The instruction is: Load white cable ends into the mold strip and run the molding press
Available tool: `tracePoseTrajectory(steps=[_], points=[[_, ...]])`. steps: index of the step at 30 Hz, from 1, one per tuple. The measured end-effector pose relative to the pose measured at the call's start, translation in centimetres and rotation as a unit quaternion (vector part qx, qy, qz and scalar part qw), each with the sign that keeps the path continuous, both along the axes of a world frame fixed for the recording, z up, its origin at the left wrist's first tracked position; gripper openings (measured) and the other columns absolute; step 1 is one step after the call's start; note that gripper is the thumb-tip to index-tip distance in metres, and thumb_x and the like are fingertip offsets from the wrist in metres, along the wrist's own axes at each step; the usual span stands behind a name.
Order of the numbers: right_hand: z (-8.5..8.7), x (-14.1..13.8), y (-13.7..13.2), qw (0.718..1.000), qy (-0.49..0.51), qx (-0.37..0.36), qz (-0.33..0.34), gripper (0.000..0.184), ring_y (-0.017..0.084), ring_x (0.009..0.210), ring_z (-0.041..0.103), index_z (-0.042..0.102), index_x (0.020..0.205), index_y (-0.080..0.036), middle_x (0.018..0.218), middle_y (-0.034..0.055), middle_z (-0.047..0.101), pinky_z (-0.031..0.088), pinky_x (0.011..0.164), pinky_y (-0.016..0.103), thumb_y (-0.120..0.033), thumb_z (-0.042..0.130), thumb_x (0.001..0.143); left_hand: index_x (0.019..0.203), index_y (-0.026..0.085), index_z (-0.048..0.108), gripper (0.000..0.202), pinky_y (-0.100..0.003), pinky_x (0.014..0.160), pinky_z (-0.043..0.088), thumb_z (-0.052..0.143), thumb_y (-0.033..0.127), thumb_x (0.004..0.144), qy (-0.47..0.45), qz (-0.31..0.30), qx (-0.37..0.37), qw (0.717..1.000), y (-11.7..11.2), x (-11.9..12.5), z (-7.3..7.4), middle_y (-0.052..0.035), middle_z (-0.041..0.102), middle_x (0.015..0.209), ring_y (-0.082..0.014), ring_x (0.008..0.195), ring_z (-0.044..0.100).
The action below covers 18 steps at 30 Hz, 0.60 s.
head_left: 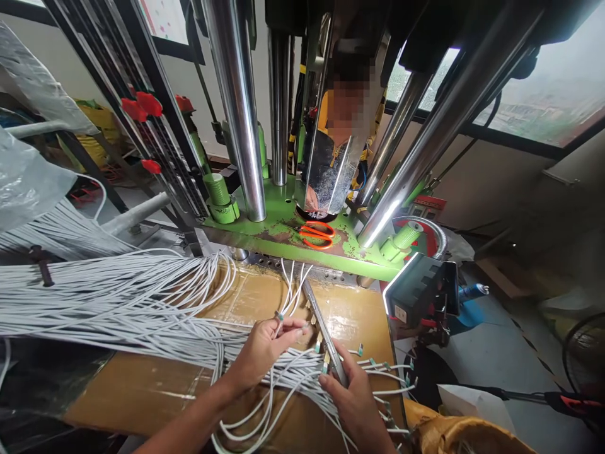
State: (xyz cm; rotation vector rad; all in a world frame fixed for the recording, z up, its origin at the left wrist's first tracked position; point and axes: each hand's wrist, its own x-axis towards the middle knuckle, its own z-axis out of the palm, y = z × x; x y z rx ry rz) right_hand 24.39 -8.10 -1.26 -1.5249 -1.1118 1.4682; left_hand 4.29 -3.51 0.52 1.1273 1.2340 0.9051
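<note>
My left hand (265,347) is closed, thumb and fingers together, around the ends of a few thin white cables (289,290). A small teal-and-metal connector (278,316) shows above its knuckles; what lies at the fingertips is too small to make out. My right hand (352,397) grips the near end of a long, narrow metal bar (326,325), which slants away toward the machine. Small connectors with brass-coloured tips (318,343) sit along the bar's left side, beside my right thumb. Beneath both hands runs a thick bundle of white cables (142,302).
Brown, film-covered cardboard (350,306) lies under the work. Behind it stands a green press base (265,236) with steel columns (239,113) and orange-handled scissors (317,234). A dark control box (418,287) is at the right. A yellow bag (454,435) sits at lower right.
</note>
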Motion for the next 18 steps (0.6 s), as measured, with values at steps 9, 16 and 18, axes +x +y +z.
tracePoseTrajectory(steps=[9, 16, 18], points=[[-0.3, 0.1, 0.0, 0.999, 0.024, -0.017, 0.019, 0.070, 0.022, 0.091, 0.060, 0.049, 0.135, -0.011, 0.107, 0.0083, 0.067, 0.047, 0.081, 0.031, -0.028, 0.070, 0.070, 0.100, 0.018, 0.072, 0.027, -0.027, 0.083, 0.051, 0.049, 0.012, 0.089, 0.215, -0.135, 0.292, 0.922, 1.9, 0.1, -1.9, -0.0050, 0.074, 0.093, -0.0182, 0.090, 0.069], [0.4, -0.1, 0.2, 1.000, -0.012, -0.009, 0.005, 0.072, 0.024, 0.092, 0.060, 0.055, 0.132, -0.013, 0.097, 0.0062, 0.069, 0.048, 0.082, 0.032, -0.034, 0.074, 0.066, 0.104, 0.018, 0.069, 0.030, -0.029, 0.083, 0.052, 0.044, 0.009, 0.090, 0.220, -0.126, 0.375, 0.892, 2.0, 0.3, -2.7, -0.0069, 0.073, 0.097, -0.0182, 0.092, 0.068], [0.7, -0.2, 0.3, 1.000, -0.015, -0.002, 0.004, 0.069, 0.025, 0.098, 0.059, 0.057, 0.131, -0.015, 0.099, 0.0055, 0.070, 0.047, 0.087, 0.032, -0.034, 0.074, 0.067, 0.100, 0.018, 0.070, 0.027, -0.030, 0.084, 0.052, 0.046, 0.012, 0.090, 0.212, -0.103, 0.338, 0.911, 2.1, 0.7, -2.4, -0.0073, 0.074, 0.095, -0.0192, 0.090, 0.068]])
